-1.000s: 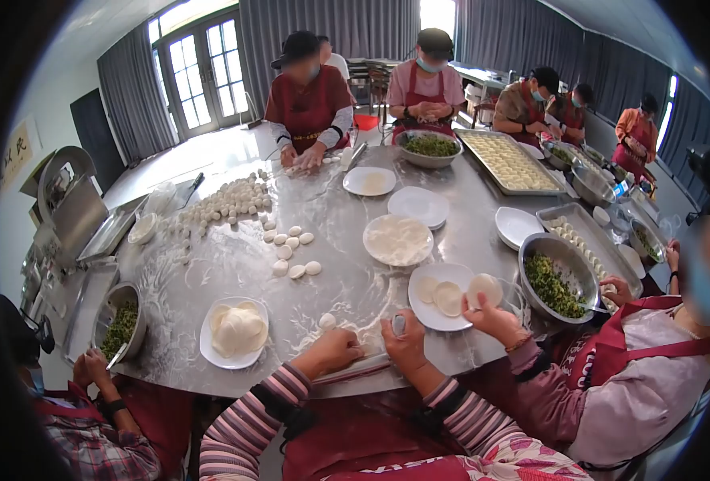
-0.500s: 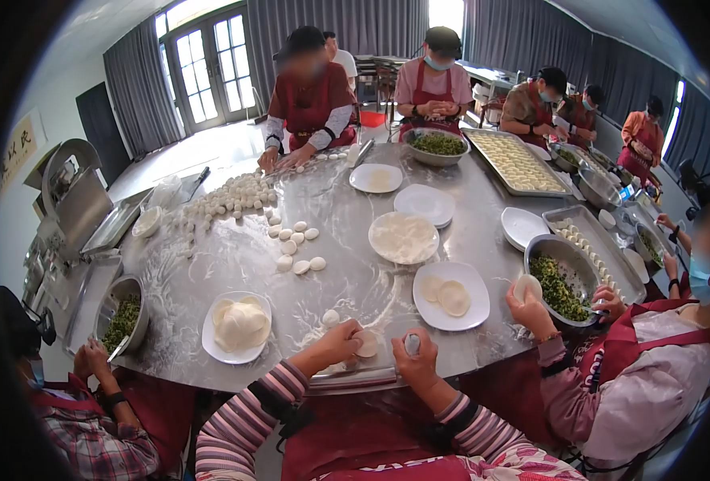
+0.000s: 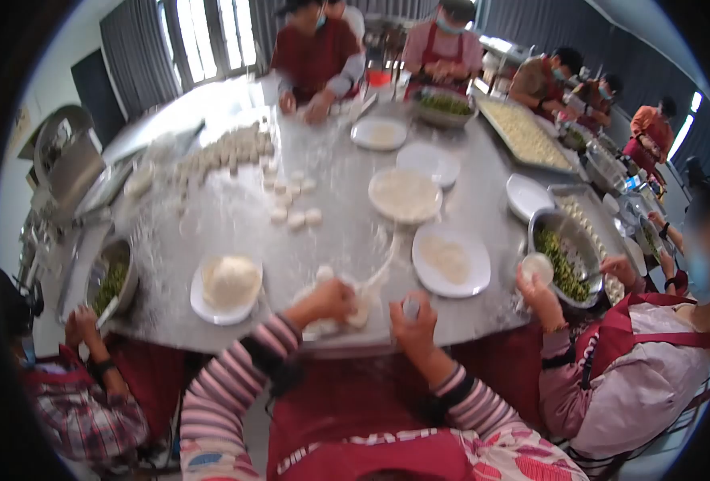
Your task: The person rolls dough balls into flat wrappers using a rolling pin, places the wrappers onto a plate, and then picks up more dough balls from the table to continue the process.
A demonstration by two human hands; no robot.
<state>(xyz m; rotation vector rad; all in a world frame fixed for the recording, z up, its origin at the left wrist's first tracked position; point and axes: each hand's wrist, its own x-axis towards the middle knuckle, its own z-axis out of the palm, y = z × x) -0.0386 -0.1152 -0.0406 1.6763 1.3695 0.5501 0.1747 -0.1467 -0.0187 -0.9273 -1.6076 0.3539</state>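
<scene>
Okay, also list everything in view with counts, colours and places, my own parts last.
Steel table: one, grey, centre.
Shallow white plates: at least six, across table.
Stacked dough sheets: uncounted, cream, near-left plate.
Small dough lumps: many, off-white, mostly far left.
Round steel bowls with chopped filling: at least three, silver and green, left, right, far side.
Rectangular metal trays of dough pieces: two, silver, right.
Long curtains: several, grey, background.
Co-workers: at least seven, mostly red-aproned, around.
Left hand: one, bare, beside flat dough.
Right hand: one, bare, near edge, gripping pale-ended object, kind unclear.

Gap between left hand (image 3: 414,322) and co-worker's hand (image 3: 542,298), plate (image 3: 478,271) beyond
</scene>
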